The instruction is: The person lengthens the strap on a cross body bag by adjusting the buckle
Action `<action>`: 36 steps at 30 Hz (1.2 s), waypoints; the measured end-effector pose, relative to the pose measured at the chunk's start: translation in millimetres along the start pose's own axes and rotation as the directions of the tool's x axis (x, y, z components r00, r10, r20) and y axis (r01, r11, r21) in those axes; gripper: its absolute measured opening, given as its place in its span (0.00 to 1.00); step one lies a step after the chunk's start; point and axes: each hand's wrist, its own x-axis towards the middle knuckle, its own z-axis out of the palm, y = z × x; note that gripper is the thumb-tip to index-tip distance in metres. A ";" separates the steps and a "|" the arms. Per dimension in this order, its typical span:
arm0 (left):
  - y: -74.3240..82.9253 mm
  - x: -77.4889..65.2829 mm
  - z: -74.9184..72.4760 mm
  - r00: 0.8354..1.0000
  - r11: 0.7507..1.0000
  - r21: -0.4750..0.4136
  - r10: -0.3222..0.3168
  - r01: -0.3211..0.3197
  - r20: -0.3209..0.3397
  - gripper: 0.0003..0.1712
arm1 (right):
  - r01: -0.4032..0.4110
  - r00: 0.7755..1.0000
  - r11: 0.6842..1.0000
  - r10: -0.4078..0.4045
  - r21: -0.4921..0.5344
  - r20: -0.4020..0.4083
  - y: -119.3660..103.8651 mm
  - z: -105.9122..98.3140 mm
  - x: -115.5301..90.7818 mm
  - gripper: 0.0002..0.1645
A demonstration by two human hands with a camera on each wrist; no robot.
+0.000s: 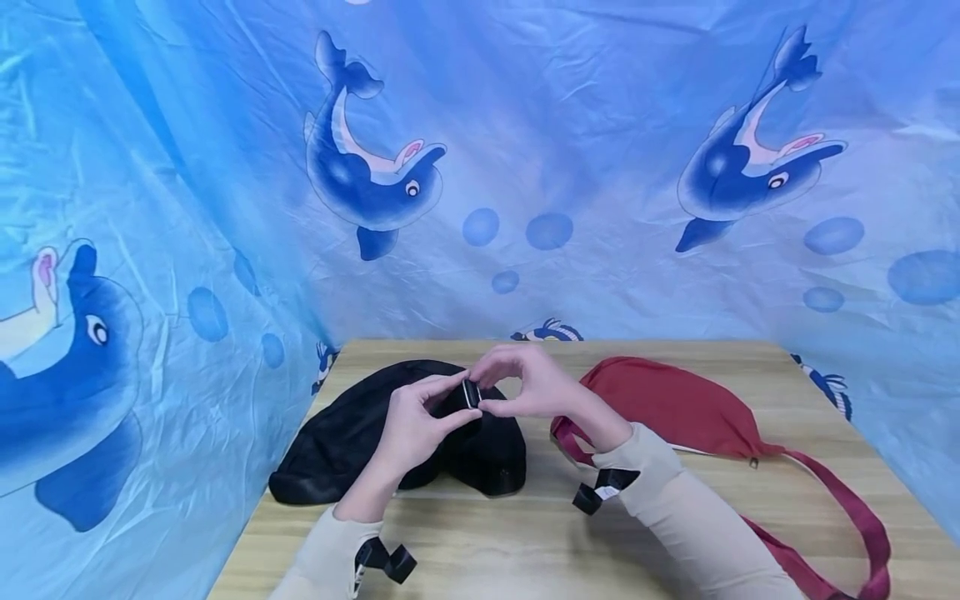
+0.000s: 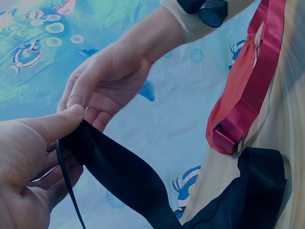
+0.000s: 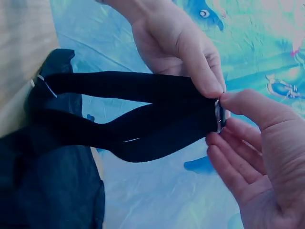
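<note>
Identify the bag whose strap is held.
The black bag: the left hand and right hand hold its black strap. The red bag has its red strap lying on the table.

Head view: metal fitting (image 1: 472, 394) too small for me to identify. Right arm (image 1: 697, 517) hides part of red bag (image 1: 667, 404); red strap (image 1: 843, 497) leaves bottom edge. Left wrist view: left hand (image 2: 24, 160) cropped at left. Right wrist view: I lose black bag (image 3: 62, 176) past left edge.
</note>
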 end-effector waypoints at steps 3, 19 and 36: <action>-0.3 -2.1 1.0 1.000 0.999 0.044 0.006 -0.006 -0.002 0.29 | -0.019 0.999 0.988 0.025 -0.155 0.040 -4.6 -1.3 4.9 0.17; -8.7 -1.2 1.3 0.998 0.999 -0.022 -0.047 0.046 -0.039 0.28 | 0.026 0.992 0.994 -0.039 -0.108 -0.122 -3.1 1.6 6.0 0.23; -12.5 0.8 4.2 0.994 0.995 -0.021 -0.096 0.095 -0.051 0.27 | 0.029 0.954 0.975 0.039 0.221 -0.296 -5.8 9.5 8.3 0.20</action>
